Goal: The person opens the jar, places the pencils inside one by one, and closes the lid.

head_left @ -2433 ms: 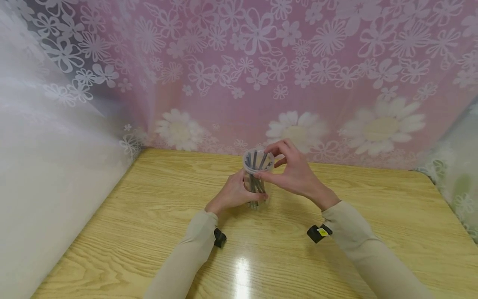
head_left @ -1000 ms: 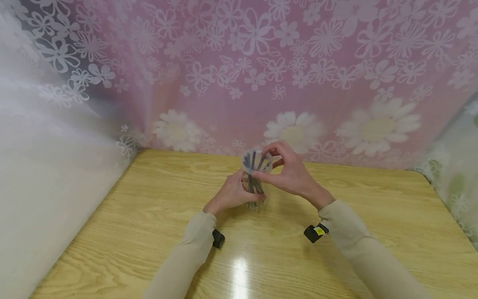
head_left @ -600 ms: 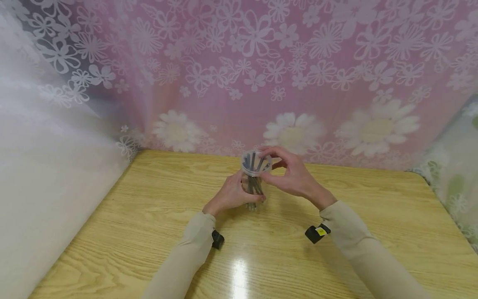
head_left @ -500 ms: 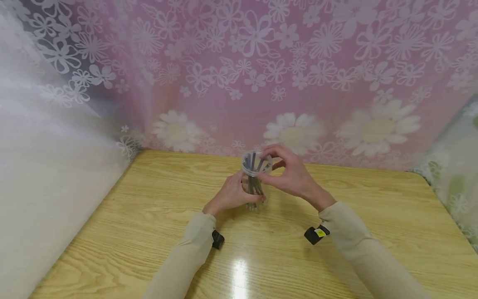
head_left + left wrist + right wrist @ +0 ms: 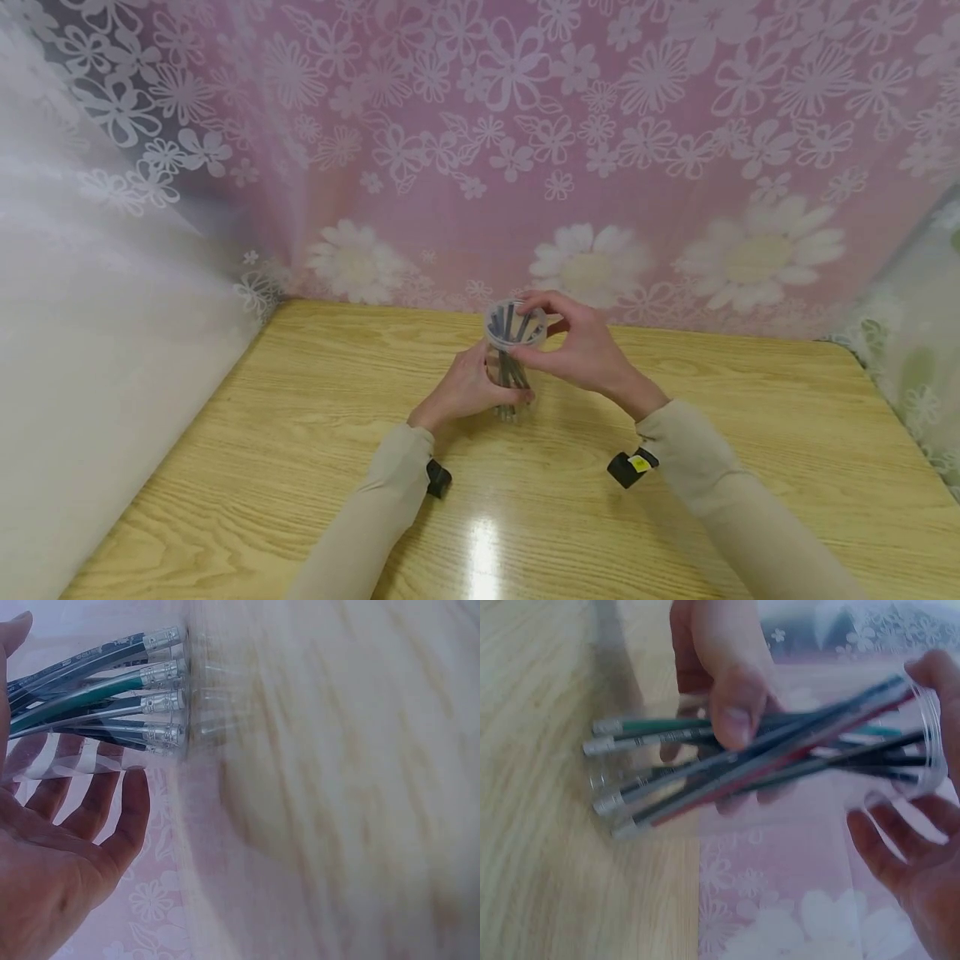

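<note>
A clear plastic jar (image 5: 492, 360) stands roughly upright at the middle of the table, its bottom close to the wood. Inside it are several pencils (image 5: 90, 697), dark, green and red, with their metal-ferruled ends down. My left hand (image 5: 461, 387) grips the jar's body from the left, the thumb across the near side. At the top, my right hand (image 5: 588, 350) holds the clear round lid (image 5: 932, 742) between thumb and fingers. In the right wrist view the left thumb (image 5: 736, 720) lies over the jar wall.
The wood-grain table (image 5: 300, 500) runs to a pink flowered curtain (image 5: 450, 208) at the back. White sheeting (image 5: 112, 333) hangs on the left and a patterned sheet (image 5: 915, 375) on the right. Black wrist cameras (image 5: 630, 469) are strapped to both wrists.
My right thumb and fingers have shifted back and forth round the jar's lid, the wrist rocking slightly. The left hand and the jar have stayed nearly in place.
</note>
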Demonstrator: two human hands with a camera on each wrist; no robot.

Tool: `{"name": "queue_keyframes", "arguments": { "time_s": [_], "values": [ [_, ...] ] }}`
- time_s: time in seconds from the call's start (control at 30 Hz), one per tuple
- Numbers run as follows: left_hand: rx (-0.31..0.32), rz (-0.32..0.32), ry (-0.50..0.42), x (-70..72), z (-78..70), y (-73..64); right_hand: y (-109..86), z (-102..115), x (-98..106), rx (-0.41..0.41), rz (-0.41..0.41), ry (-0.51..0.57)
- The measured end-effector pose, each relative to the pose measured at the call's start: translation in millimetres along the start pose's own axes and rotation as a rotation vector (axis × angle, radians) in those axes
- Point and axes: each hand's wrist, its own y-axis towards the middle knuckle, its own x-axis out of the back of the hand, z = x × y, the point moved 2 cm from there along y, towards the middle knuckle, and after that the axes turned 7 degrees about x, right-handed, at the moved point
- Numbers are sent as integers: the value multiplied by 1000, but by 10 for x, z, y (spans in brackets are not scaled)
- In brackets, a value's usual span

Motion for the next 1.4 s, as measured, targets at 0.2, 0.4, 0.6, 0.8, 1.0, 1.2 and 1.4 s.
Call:
{"name": "queue_keyframes", "arguments": {
  "time_s": [0.2,0.4,0.6,0.8,1.0,1.2,1.4],
  "values": [
    [0,12,-7,-8,-4,-9,-7,28,-34,26,-40,-12],
    [-6,9,4,-8,-9,17,23,-19,43,16,27,51],
    [-2,8,14,-19,-2,20,18,-56,69,-26,44,74],
    [3,-3,11,-26,-7,14,-6,30,31,-15,-45,0],
    [18,24,40,13,-5,-41,-35,46,5,22,-79,-14],
    [71,45,14,134,56,-226,-155,28,14,-2,-54,4],
    [124,-88,168,294,104,-560,-421,-12,141,-93,-27,-71]
  ]
}}
